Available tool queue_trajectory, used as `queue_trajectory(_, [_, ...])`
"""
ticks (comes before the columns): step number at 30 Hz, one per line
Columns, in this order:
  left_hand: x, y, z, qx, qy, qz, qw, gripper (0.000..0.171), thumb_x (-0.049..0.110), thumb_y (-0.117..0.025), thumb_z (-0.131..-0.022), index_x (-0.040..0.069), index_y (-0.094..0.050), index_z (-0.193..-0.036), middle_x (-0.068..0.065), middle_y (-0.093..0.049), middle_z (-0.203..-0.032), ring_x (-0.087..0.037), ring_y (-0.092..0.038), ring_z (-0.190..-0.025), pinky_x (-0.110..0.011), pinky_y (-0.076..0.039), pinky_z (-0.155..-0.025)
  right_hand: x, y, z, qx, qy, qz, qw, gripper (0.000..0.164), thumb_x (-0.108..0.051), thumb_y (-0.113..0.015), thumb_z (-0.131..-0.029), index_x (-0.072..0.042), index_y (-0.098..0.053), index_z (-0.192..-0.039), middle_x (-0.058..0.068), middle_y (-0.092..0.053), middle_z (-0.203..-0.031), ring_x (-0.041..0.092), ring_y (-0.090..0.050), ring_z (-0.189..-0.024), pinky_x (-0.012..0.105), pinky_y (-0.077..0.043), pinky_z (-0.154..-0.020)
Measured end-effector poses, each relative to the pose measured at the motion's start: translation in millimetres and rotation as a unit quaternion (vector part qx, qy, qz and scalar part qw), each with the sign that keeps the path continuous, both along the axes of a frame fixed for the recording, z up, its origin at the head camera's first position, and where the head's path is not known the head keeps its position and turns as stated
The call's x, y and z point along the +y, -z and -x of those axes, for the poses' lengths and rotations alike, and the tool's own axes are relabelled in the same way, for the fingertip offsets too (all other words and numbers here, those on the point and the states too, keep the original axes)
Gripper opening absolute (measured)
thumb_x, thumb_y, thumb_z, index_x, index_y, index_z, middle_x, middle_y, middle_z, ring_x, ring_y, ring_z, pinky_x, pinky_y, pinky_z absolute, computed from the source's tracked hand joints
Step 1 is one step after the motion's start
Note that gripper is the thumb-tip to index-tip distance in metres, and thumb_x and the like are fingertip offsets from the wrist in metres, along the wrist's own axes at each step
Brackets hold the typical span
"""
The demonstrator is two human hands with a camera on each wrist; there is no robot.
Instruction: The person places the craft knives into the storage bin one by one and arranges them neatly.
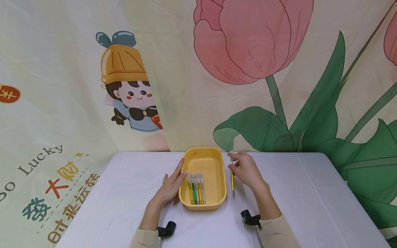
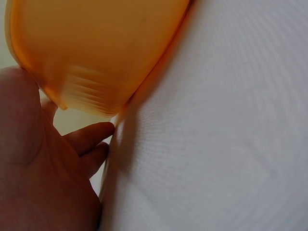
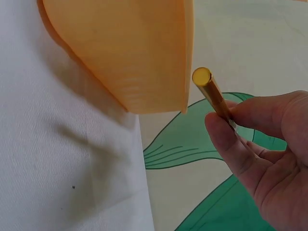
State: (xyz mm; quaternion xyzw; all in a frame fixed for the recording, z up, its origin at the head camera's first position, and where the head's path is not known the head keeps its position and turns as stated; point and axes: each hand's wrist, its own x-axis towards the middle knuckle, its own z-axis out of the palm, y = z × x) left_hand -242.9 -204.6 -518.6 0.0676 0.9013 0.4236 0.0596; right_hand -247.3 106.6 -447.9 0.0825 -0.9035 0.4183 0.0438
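Note:
On the table stands a yellow rounded tray [image 1: 215, 179], with several slim metallic pen-shaped tools [image 1: 196, 193] lying side by side at its near left. They are gold, green and silver, with clear tips. My left hand [image 1: 169, 188] holds the tray's left wall, thumb over the rim and the other fingers spread along the outside. Just right of the tray, my right hand [image 1: 246, 169] pinches a gold pen-shaped tool [image 3: 210, 89] near its clear upper end. Its flat round gold end points down toward me, clear of the fingertips.
A white cloth covers the table [image 1: 279, 199], whose back edge runs just behind the tray. Behind it hangs a printed curtain [image 1: 183, 103] with a tulip and a cartoon figure. Black wrist cameras [image 1: 250, 218] sit on both forearms.

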Motion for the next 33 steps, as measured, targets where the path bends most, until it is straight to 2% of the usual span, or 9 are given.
queue_trajectory(7, [0, 0.0, -0.3, 0.0, 0.001, 0.001, 1.0, 0.066, 0.063, -0.033, -0.108, 0.047, -0.004, -0.165, 0.014, -0.015, -0.173, -0.027, -0.022, -0.161, -0.063, 0.018, -0.126, -9, -1.1, -1.6, 0.017, -0.016, -0.004, 1.0, 0.05, 0.0, -0.077, -0.091, -0.008, -0.067, -0.139, 0.01, -0.063, -0.109, 0.014, -0.064, -0.075, 0.02, -0.058, -0.06])
queue_trajectory(18, [0, -0.8, -0.7, 0.003, 0.004, 0.002, 1.0, 0.063, 0.053, -0.034, -0.111, 0.046, -0.004, -0.166, 0.015, -0.015, -0.173, -0.027, -0.022, -0.161, -0.063, 0.017, -0.126, -17, -2.6, -3.6, 0.027, -0.033, -0.01, 0.999, 0.049, 0.0, -0.078, -0.09, -0.006, -0.068, -0.138, 0.01, -0.064, -0.107, 0.016, -0.061, -0.08, 0.02, -0.058, -0.062])
queue_trajectory(33, [1, -1.9, -1.3, 0.002, 0.001, 0.002, 1.0, 0.062, 0.054, -0.034, -0.111, 0.047, -0.003, -0.165, 0.015, -0.014, -0.173, -0.026, -0.021, -0.161, -0.063, 0.017, -0.126, -17, -6.1, -4.7, 0.033, -0.023, 0.004, 0.999, 0.051, 0.0, -0.079, -0.09, -0.008, -0.068, -0.139, 0.009, -0.062, -0.104, 0.015, -0.064, -0.08, 0.019, -0.058, -0.059])
